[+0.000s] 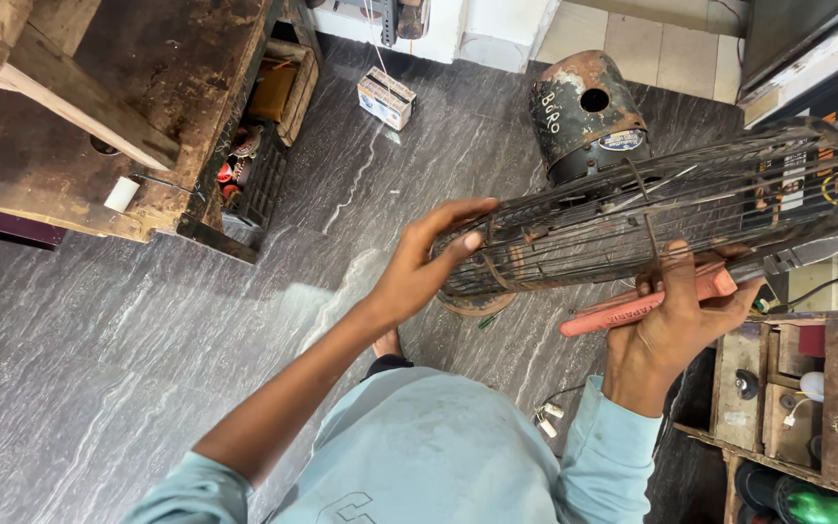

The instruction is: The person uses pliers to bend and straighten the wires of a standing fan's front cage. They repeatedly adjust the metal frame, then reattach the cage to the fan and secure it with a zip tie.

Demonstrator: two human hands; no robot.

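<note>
A rusty wire fan guard (652, 218) lies roughly flat in the air in front of me, stretching from the middle to the right edge. My left hand (426, 267) grips its left rim, fingers curled over the wires. My right hand (669, 325) holds pliers with faded red handles (632, 309) against the guard's near rim, thumb pressed on a wire. The plier jaws are hidden behind the guard.
A rusted motor housing (586, 112) stands on the grey marble floor behind the guard. A worn wooden workbench (99, 107) fills the upper left, with a crate of parts (254, 165) under it. Wooden drawers (797, 398) sit at the lower right. A small carton (386, 97) lies on the floor.
</note>
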